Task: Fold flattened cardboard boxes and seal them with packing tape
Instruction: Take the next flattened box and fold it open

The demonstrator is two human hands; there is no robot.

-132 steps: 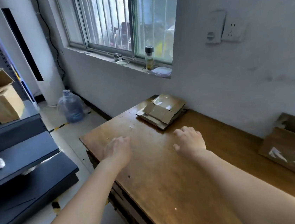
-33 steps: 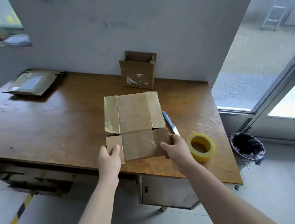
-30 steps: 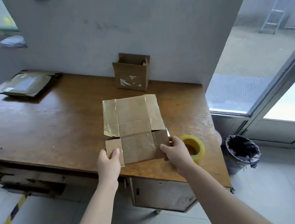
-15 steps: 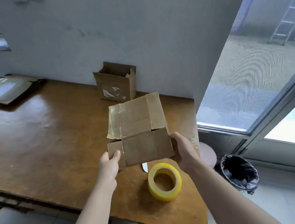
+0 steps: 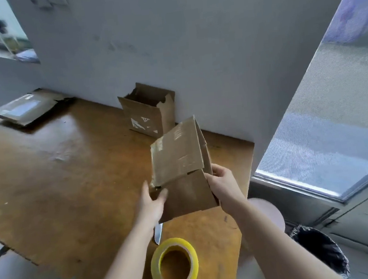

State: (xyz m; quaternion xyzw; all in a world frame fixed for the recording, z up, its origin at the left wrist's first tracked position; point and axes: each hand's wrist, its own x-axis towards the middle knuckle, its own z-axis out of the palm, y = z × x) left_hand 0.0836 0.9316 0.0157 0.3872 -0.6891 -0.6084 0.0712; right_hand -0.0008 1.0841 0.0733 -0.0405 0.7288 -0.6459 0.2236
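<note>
Head view: both hands hold the flattened cardboard box (image 5: 180, 169) above the wooden table (image 5: 45, 178) (left hand (image 5: 151, 202) and right hand (image 5: 223, 184) gripping its lower corners); tape roll (image 5: 175, 269) lies nearer.

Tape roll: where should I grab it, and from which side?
Pinch the tape roll through its ring wall from above, thumb in the core: it lies flat on the table, hole up. Probably take its near-right side, since the knife tip points at its far-left rim.
</note>
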